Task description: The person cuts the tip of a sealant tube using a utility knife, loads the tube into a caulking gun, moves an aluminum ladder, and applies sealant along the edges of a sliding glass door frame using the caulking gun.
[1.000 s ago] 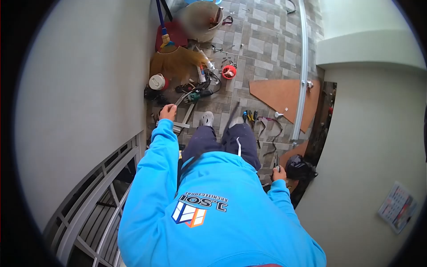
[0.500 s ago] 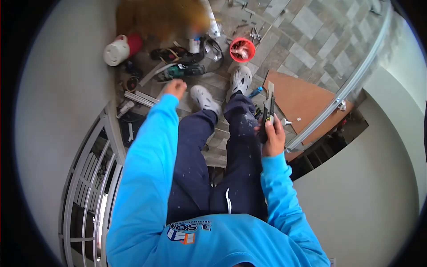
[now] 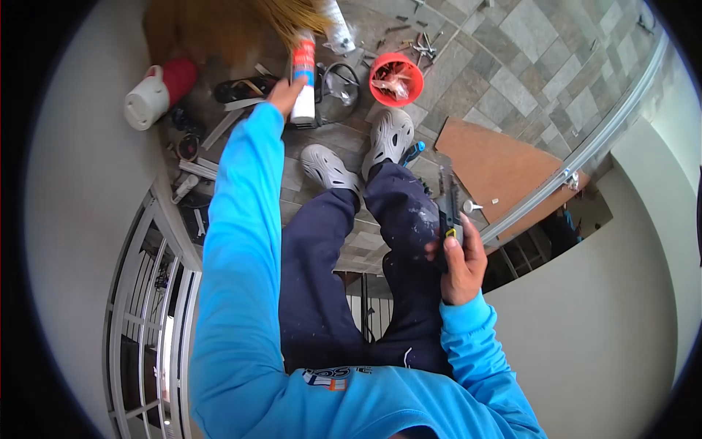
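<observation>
My left hand (image 3: 286,95) is at the upper middle, its fingers at the side of a red, blue and white tube (image 3: 303,80); whether they grip it is hard to tell. A second white tube (image 3: 336,28) lies beyond it. My right hand (image 3: 462,257) is closed around a black utility knife (image 3: 449,212) with a yellow slider, over the right knee, its blade pointing up and away from me. A red tub (image 3: 395,79) with plastic-wrapped bits stands just beyond my shoes.
A red and white jug (image 3: 157,94) stands by the left wall near a straw broom (image 3: 281,16). Loose screws (image 3: 424,47) lie past the tub. A brown board (image 3: 501,164) and a long metal rail (image 3: 614,121) are on the right. A metal railing (image 3: 139,320) is at lower left.
My view has tilted down and closer to the floor. My left hand has moved forward to the tube. My right hand keeps hold of the knife, now lower and slightly further right than half a second ago.
</observation>
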`<action>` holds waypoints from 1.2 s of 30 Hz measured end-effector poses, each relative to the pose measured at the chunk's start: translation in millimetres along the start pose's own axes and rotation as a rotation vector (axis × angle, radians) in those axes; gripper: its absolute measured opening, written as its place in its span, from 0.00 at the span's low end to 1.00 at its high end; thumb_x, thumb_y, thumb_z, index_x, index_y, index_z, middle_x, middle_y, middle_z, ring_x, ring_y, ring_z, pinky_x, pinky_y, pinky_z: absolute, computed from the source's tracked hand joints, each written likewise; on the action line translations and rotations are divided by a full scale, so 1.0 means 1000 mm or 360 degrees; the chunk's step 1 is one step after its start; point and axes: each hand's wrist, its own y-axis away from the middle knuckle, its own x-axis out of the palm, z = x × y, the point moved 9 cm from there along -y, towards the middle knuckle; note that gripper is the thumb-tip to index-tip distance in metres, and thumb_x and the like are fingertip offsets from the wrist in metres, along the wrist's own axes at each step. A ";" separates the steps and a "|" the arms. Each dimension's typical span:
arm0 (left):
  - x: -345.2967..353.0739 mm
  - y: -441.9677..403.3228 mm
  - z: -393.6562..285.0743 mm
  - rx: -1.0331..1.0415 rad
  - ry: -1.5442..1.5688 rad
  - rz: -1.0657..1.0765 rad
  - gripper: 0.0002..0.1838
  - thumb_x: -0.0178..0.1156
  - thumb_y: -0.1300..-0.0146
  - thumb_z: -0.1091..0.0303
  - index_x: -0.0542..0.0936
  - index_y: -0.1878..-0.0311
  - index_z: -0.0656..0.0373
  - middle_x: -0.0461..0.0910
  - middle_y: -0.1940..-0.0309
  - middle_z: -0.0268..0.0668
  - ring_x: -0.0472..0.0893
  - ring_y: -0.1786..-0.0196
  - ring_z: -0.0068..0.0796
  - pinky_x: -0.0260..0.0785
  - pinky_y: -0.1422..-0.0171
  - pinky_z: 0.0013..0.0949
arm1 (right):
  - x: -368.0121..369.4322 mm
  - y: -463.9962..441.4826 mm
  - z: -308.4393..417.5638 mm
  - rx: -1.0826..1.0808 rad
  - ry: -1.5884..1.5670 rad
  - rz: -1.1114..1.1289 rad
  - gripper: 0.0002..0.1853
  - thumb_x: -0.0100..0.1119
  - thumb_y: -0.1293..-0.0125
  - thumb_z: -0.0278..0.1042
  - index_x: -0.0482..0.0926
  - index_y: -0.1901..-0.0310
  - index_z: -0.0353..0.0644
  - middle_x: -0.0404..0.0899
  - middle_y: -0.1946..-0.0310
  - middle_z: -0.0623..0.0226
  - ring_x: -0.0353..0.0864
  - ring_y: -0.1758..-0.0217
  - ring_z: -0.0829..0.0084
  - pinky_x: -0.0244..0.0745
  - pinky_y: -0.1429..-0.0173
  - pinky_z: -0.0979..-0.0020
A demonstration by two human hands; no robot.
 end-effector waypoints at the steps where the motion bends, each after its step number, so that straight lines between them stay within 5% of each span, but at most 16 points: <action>1: 0.012 0.031 0.015 -0.0172 0.0641 0.0285 0.22 0.60 0.39 0.51 0.76 0.58 0.64 0.79 0.69 0.37 0.79 0.70 0.28 0.72 0.66 0.34 | -0.001 0.005 -0.002 0.0004 0.0038 -0.0018 0.26 0.54 0.34 0.34 0.63 0.37 0.33 0.76 0.57 0.60 0.78 0.64 0.71 0.74 0.62 0.72; 2: 0.009 0.061 0.022 -0.0154 0.0765 0.0325 0.17 0.59 0.37 0.53 0.75 0.60 0.59 0.79 0.73 0.34 0.78 0.75 0.26 0.73 0.70 0.33 | -0.001 0.007 -0.003 0.0010 0.0051 0.0001 0.26 0.54 0.34 0.33 0.63 0.37 0.34 0.76 0.58 0.62 0.78 0.64 0.72 0.74 0.62 0.73; 6: 0.006 0.218 -0.019 0.0198 0.1019 0.0683 0.17 0.61 0.39 0.64 0.71 0.51 0.61 0.77 0.62 0.32 0.76 0.59 0.22 0.71 0.54 0.30 | -0.010 0.026 -0.015 -0.0059 -0.0319 0.0049 0.28 0.57 0.35 0.32 0.62 0.36 0.36 0.75 0.58 0.64 0.79 0.63 0.72 0.76 0.61 0.71; 9: 0.001 0.337 -0.093 0.0356 0.1063 0.1037 0.33 0.69 0.49 0.69 0.66 0.40 0.61 0.76 0.54 0.33 0.76 0.54 0.23 0.70 0.47 0.32 | 0.007 0.070 0.016 0.0120 -0.0624 0.0290 0.26 0.58 0.37 0.30 0.64 0.38 0.37 0.74 0.58 0.64 0.79 0.61 0.70 0.78 0.60 0.66; 11: -0.001 0.395 -0.136 0.0542 0.0818 0.1167 0.36 0.71 0.56 0.71 0.67 0.42 0.59 0.77 0.56 0.34 0.77 0.53 0.25 0.69 0.46 0.34 | 0.015 0.098 0.046 0.0117 -0.0718 0.0438 0.25 0.59 0.39 0.28 0.64 0.41 0.38 0.73 0.59 0.64 0.79 0.60 0.69 0.80 0.58 0.62; 14: -0.014 0.438 -0.189 0.1009 0.0252 0.0909 0.32 0.69 0.61 0.74 0.71 0.47 0.59 0.78 0.60 0.36 0.78 0.56 0.27 0.70 0.47 0.33 | 0.035 0.130 0.109 -0.0140 -0.0520 0.0677 0.24 0.57 0.37 0.27 0.61 0.41 0.39 0.74 0.60 0.63 0.79 0.62 0.70 0.79 0.59 0.65; 16: -0.035 0.443 -0.209 0.1024 -0.0145 0.0380 0.33 0.66 0.67 0.70 0.73 0.48 0.58 0.80 0.59 0.47 0.80 0.53 0.43 0.70 0.48 0.39 | 0.053 0.137 0.151 -0.0279 -0.0295 0.0745 0.24 0.56 0.36 0.28 0.61 0.40 0.40 0.74 0.60 0.63 0.79 0.62 0.70 0.78 0.58 0.65; 20: -0.067 0.451 -0.256 0.0987 -0.0243 -0.0211 0.30 0.66 0.65 0.62 0.75 0.53 0.59 0.80 0.63 0.52 0.79 0.55 0.54 0.71 0.49 0.44 | 0.084 0.098 0.221 -0.0602 0.0588 0.0725 0.24 0.52 0.33 0.31 0.59 0.38 0.38 0.77 0.64 0.63 0.80 0.66 0.72 0.75 0.61 0.69; 24: -0.061 0.374 -0.262 0.0755 -0.0095 -0.0264 0.30 0.66 0.63 0.54 0.75 0.54 0.59 0.80 0.63 0.55 0.79 0.58 0.55 0.71 0.50 0.47 | 0.125 0.027 0.296 -0.0996 0.1579 0.0554 0.22 0.52 0.34 0.36 0.63 0.41 0.36 0.79 0.75 0.56 0.81 0.72 0.61 0.73 0.65 0.62; 28: -0.076 0.283 -0.285 0.0462 -0.0125 -0.0505 0.32 0.68 0.63 0.54 0.74 0.54 0.62 0.80 0.63 0.55 0.79 0.57 0.56 0.72 0.50 0.47 | 0.174 -0.085 0.351 -0.1260 0.1851 0.0473 0.19 0.54 0.35 0.38 0.69 0.48 0.36 0.79 0.75 0.49 0.80 0.67 0.45 0.72 0.63 0.54; 31: -0.086 0.221 -0.308 0.0260 -0.0218 -0.0680 0.24 0.64 0.60 0.61 0.75 0.56 0.61 0.79 0.62 0.55 0.78 0.56 0.56 0.72 0.51 0.48 | 0.205 -0.140 0.380 -0.1597 0.2075 0.0573 0.17 0.55 0.36 0.37 0.69 0.50 0.37 0.79 0.73 0.48 0.79 0.66 0.43 0.72 0.62 0.52; 36: -0.075 0.171 -0.308 0.0133 -0.0081 -0.0800 0.25 0.65 0.61 0.61 0.75 0.57 0.61 0.79 0.64 0.54 0.78 0.60 0.57 0.72 0.54 0.49 | 0.230 -0.195 0.381 -0.1547 0.2230 0.1009 0.18 0.55 0.38 0.35 0.65 0.50 0.37 0.79 0.68 0.43 0.77 0.64 0.40 0.71 0.60 0.49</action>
